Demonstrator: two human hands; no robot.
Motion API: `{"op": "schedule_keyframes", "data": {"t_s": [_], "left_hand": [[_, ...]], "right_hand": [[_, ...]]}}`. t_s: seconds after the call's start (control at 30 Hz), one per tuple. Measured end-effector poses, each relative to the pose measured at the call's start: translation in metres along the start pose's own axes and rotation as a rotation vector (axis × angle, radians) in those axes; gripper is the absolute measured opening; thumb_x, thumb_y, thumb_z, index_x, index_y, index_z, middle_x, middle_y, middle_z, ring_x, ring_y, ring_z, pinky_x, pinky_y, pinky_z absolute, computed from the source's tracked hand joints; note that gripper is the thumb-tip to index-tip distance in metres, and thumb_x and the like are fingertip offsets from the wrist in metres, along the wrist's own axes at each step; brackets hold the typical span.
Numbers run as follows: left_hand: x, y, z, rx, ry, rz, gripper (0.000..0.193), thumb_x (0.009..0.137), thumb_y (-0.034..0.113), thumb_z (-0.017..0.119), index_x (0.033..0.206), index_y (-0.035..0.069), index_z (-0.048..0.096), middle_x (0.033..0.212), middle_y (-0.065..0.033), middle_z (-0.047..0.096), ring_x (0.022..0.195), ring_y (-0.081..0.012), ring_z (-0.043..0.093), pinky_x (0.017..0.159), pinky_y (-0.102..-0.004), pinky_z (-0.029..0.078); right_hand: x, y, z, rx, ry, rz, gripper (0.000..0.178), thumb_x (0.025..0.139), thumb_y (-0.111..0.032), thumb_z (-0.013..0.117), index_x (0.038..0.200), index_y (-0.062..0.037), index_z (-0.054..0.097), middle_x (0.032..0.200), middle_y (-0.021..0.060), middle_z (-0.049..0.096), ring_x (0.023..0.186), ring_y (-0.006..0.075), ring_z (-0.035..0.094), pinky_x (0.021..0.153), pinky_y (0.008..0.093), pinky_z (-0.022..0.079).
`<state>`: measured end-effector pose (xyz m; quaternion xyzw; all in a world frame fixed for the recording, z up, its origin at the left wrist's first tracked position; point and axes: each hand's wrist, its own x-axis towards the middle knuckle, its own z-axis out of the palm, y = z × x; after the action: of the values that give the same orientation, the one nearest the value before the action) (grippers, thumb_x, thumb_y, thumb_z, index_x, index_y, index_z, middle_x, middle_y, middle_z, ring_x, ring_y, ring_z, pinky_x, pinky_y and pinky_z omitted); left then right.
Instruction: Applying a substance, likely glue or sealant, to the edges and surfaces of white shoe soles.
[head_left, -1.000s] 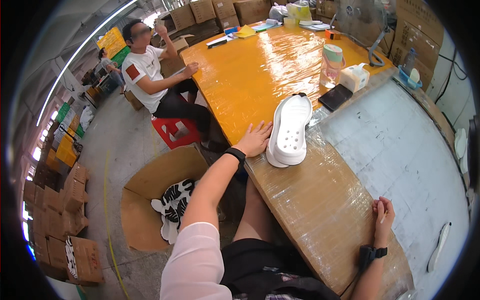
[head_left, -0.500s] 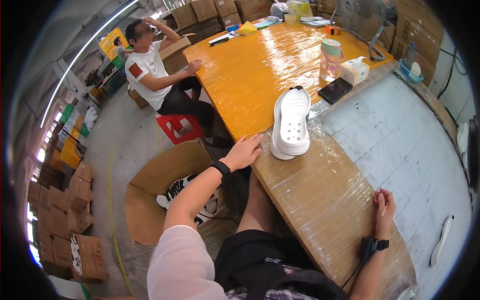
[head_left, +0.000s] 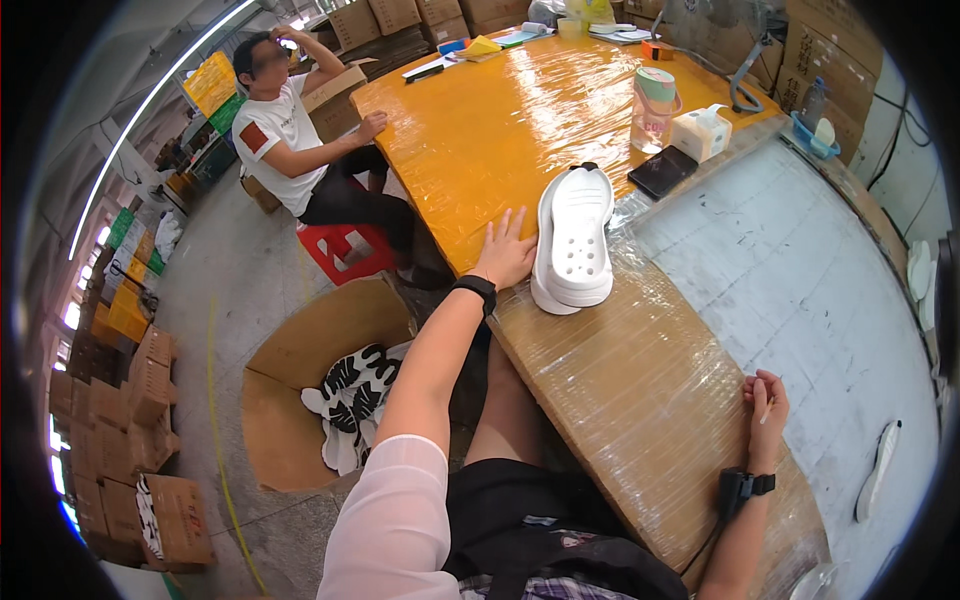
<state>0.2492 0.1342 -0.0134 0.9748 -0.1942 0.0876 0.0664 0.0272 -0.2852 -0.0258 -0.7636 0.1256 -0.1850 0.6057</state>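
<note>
A stack of white shoe soles [head_left: 580, 225], with a row of small holes in the top one, stands near the corner of the wrapped table. My left hand [head_left: 506, 250] lies flat beside it, fingers spread on the orange surface, its fingertips close to the soles' left side. At the table's right edge rests my right hand [head_left: 766, 410], its fingers curled in. A thin pale sliver shows between those fingers, too small to name. Dark bands circle both wrists.
Left of my legs, an open cardboard box [head_left: 285, 400] holds black-and-white shoe parts [head_left: 355, 395]. A phone [head_left: 663, 172], a tissue pack [head_left: 702, 133] and a bottle [head_left: 652, 110] stand beyond the soles. A seated person [head_left: 290, 150] leans on the table. A single sole [head_left: 878, 470] lies far right.
My left hand has moved from the table's edge forward onto its top, close to the soles, and its fingers have spread. My right hand stays almost still.
</note>
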Motion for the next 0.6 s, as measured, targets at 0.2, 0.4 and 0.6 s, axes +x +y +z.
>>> {"op": "schedule_keyframes", "data": {"t_s": [0.2,0.4,0.6], "left_hand": [[0.005,0.002,0.007,0.034,-0.04,-0.037,0.039,0.089,0.033,0.035,0.127,0.027,0.043,0.143,-0.0122,0.017,0.131,-0.0365,0.01,0.1,-0.0613,0.01],[-0.006,0.011,0.013,0.002,-0.052,-0.083,0.044,0.09,0.03,0.034,0.131,0.014,0.037,0.142,-0.0138,0.02,0.132,-0.0327,0.013,0.103,-0.0553,0.011],[-0.043,0.014,0.017,-0.108,0.017,-0.164,0.058,0.091,0.035,0.034,0.131,-0.006,0.026,0.14,-0.0231,0.018,0.131,-0.0329,0.014,0.106,-0.0437,0.011]], "right_hand": [[0.005,-0.008,0.0,-0.018,0.012,-0.003,0.019,0.089,-0.012,0.047,0.101,0.0022,0.054,0.085,0.0075,0.06,0.076,0.0109,0.056,0.067,0.0214,0.045],[-0.001,-0.005,-0.001,0.011,0.007,0.009,0.019,0.089,-0.011,0.047,0.101,0.0024,0.054,0.086,0.008,0.06,0.079,0.0116,0.057,0.07,0.022,0.046],[-0.004,-0.006,-0.001,0.036,0.006,-0.002,0.018,0.089,-0.01,0.047,0.1,0.0028,0.054,0.086,0.0079,0.06,0.079,0.0119,0.057,0.071,0.0224,0.046]]}}
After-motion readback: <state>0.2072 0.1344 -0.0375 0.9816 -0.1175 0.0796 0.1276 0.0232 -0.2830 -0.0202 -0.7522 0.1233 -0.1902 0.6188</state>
